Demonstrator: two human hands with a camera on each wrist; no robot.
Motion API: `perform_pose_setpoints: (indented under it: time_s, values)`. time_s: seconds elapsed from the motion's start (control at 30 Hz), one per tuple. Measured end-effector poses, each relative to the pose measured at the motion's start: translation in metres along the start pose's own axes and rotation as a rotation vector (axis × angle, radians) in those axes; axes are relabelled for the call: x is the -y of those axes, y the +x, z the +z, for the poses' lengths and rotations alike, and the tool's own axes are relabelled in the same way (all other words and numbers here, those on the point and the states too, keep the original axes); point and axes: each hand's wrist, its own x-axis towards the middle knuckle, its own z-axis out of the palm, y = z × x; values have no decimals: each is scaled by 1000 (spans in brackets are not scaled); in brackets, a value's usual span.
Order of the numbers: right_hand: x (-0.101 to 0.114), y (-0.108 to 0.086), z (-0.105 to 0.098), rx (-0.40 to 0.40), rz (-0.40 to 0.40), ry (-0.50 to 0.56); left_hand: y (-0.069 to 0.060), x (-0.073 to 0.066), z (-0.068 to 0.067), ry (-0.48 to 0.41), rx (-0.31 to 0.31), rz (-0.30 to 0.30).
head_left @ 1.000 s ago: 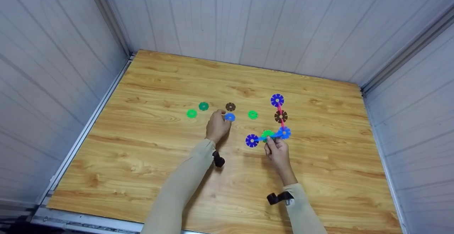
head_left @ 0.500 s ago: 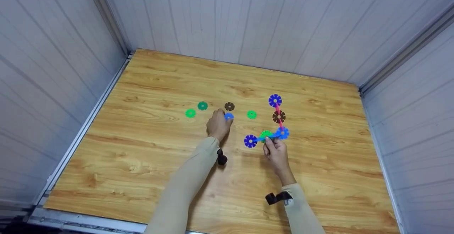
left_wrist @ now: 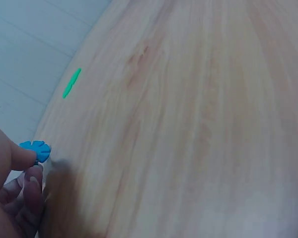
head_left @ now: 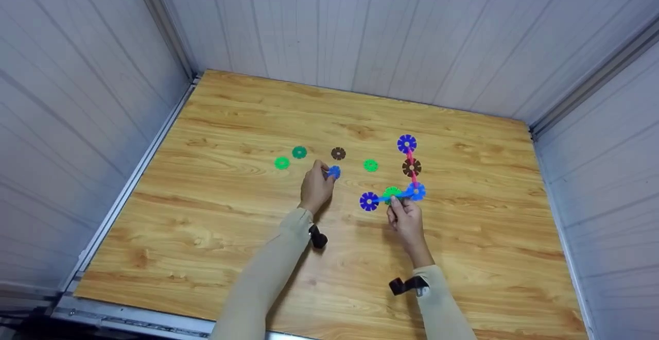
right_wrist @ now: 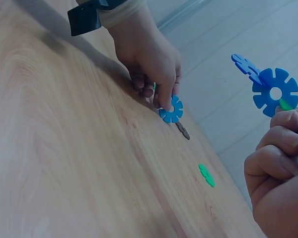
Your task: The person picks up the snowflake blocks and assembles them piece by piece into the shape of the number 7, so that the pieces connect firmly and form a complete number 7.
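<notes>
- A light-blue, round, notched plastic disc (head_left: 334,172) is pinched by the left hand (head_left: 315,188), tilted, over the wooden tabletop (head_left: 206,216).
- A multicoloured, L-shaped chain of notched plastic discs (head_left: 416,169) is grasped by the right hand (head_left: 408,224); one limb is pointed leftward, the other toward the back wall (head_left: 360,31).

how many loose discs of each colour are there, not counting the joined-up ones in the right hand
bright green discs: 2
dark green disc: 1
brown disc: 1
blue disc, held in the left hand: 1
total: 5
</notes>
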Motion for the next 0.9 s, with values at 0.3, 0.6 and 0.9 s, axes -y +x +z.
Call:
perform_pose_setpoints:
  time_s: [0.3, 0.6, 0.9]
  values:
    - [-1, 2, -1, -26, 6, 2, -26, 0, -7, -268, 86, 72]
    - [2, 6, 1, -54, -3, 10, -53, -11, -19, -515, 168, 192]
    - [4, 8, 2, -52, -9, 5, -63, -21, -29, -476, 233, 334]
